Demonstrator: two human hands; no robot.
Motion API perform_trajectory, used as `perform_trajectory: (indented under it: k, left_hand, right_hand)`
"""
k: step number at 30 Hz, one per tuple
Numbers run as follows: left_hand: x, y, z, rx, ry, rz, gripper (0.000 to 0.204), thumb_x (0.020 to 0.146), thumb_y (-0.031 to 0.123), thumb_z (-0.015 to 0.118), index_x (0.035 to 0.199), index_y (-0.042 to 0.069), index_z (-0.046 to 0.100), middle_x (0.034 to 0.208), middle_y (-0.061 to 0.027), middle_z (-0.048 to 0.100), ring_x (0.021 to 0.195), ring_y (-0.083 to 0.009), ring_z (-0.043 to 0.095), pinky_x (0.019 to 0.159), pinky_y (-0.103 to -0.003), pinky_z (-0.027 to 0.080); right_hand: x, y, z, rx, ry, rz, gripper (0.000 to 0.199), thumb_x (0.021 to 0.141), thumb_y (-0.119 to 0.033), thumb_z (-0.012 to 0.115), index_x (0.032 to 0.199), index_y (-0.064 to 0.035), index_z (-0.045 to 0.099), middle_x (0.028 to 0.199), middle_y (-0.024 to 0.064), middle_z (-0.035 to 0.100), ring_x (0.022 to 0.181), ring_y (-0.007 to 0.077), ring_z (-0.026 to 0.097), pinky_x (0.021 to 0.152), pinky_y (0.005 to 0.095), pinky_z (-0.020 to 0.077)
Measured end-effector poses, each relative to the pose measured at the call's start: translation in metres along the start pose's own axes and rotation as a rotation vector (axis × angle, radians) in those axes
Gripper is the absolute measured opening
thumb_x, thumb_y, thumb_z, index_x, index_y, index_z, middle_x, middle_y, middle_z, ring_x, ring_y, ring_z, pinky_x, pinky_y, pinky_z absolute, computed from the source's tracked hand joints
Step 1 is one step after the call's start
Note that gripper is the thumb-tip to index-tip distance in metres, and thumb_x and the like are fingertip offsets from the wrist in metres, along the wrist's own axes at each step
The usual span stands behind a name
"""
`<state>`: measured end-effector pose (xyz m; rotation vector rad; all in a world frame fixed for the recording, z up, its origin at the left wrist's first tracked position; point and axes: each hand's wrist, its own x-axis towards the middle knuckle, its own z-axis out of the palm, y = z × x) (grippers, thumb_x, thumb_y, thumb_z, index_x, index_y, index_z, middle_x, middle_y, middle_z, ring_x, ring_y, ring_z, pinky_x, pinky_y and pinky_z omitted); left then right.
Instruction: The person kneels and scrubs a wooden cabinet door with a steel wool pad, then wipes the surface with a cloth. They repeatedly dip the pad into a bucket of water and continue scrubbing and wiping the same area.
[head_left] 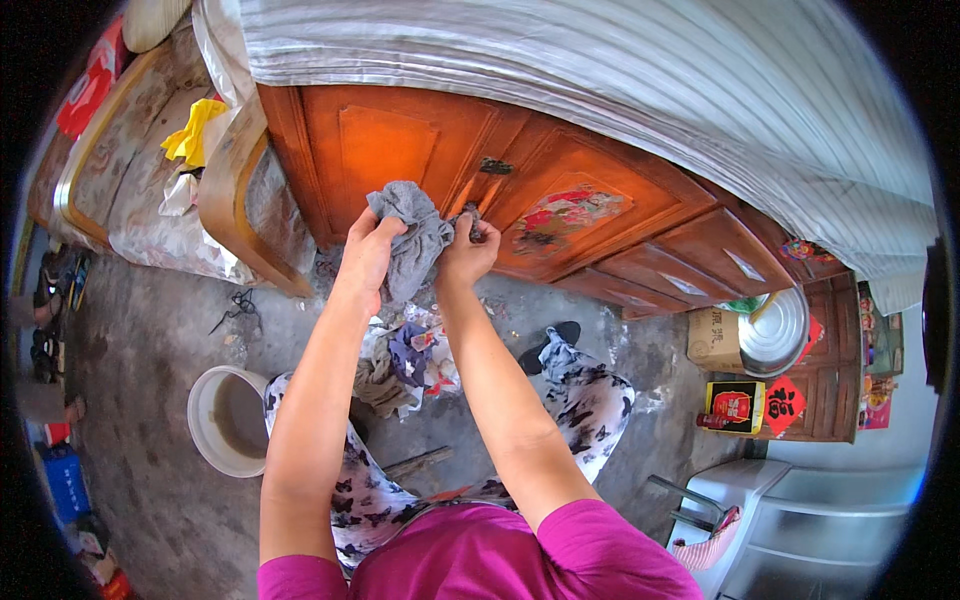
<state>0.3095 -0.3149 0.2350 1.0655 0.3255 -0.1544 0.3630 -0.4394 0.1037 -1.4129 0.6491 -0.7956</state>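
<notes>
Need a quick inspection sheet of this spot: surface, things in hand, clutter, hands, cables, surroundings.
Surface: bare grey concrete floor, stained.
Job's things: grey cloth, bunched, held up before the orange wooden cabinet.
Clutter: heap of rags on the floor; white bucket to its left.
Hands: left hand and right hand both grip the cloth.
Cables: nothing seen.
Surroundings: metal basin and cardboard box at right.

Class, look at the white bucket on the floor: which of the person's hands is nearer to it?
Left. The left hand grips the grey cloth above and right of the white bucket; the right hand, also on the cloth, is further right.
</notes>
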Motion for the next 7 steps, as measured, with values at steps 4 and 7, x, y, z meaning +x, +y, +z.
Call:
perform_trajectory:
  k: [4, 7]
  left_hand:
    - [0.019, -0.003, 0.006, 0.481, 0.027, 0.289, 0.04, 0.093, 0.015, 0.059, 0.131, 0.003, 0.064, 0.128, -0.0118, 0.068, 0.115, -0.0254, 0.066, 0.102, -0.036, 0.049]
    - [0.037, -0.009, 0.012, 0.867, 0.144, 0.494, 0.051, 0.091, 0.027, 0.063, 0.141, 0.015, 0.063, 0.157, -0.0198, 0.049, 0.138, -0.0302, 0.055, 0.113, -0.04, 0.043]
  right_hand:
    - [0.01, -0.02, -0.006, -0.118, -0.043, -0.216, 0.03, 0.091, -0.024, 0.081, 0.098, -0.0025, 0.062, 0.093, 0.0058, 0.063, 0.085, 0.0169, 0.056, 0.08, 0.0335, 0.0493]
    - [0.021, -0.027, -0.01, -0.158, 0.003, -0.391, 0.035, 0.087, -0.027, 0.085, 0.099, -0.0033, 0.063, 0.092, 0.008, 0.065, 0.083, 0.0186, 0.057, 0.079, 0.0328, 0.0492]
